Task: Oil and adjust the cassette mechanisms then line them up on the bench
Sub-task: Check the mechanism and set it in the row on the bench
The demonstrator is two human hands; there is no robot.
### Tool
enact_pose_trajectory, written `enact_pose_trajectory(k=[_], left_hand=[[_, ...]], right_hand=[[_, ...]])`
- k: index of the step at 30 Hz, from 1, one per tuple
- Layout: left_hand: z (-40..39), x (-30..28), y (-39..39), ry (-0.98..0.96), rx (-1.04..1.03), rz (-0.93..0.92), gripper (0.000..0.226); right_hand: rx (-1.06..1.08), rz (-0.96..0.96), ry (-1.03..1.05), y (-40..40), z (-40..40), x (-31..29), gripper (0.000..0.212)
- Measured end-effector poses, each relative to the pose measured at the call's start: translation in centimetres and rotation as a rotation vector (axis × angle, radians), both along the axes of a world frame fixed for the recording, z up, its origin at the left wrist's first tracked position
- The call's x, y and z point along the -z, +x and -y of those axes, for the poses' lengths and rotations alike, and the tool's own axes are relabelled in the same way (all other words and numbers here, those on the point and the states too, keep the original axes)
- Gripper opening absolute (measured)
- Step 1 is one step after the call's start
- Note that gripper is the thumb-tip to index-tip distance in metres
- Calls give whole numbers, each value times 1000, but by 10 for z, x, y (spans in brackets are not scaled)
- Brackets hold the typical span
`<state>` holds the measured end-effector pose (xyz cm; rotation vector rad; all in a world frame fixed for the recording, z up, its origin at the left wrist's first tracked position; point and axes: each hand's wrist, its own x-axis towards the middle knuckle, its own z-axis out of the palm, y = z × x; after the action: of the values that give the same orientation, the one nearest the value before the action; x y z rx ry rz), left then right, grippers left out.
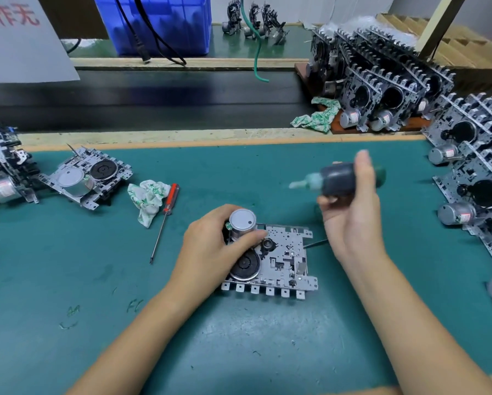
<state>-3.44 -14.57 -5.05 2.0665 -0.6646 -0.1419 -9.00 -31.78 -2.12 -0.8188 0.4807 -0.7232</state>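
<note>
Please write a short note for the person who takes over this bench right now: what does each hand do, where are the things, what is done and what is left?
Left hand: grips the motor end of the cassette mechanism, which lies flat on the green mat.
Right hand: holds the oil bottle in the air, nozzle pointing left, above and right of the mechanism; blurred.
Nearby: red screwdriver and a cloth on the mat to the left.
Done, it seems: mechanisms on the left.
Left: oil and adjust this one, line it up, then probably the stacked mechanisms on the right.
</note>
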Motion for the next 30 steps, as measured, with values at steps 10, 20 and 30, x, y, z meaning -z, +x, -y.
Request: enact_pose_trajectory(k=[10, 20, 30], left_hand=[[14, -24, -6, -1305, -112, -1594, 46], [16, -7, -17, -1346, 70, -1526, 39], [17, -3, -19, -1396, 93, -1457, 40]], right_hand=[[-198, 118, 254, -11, -23, -15, 28], [-227, 0, -116, -16, -71, -4, 13], [-225, 29, -163, -16, -71, -6, 22]])
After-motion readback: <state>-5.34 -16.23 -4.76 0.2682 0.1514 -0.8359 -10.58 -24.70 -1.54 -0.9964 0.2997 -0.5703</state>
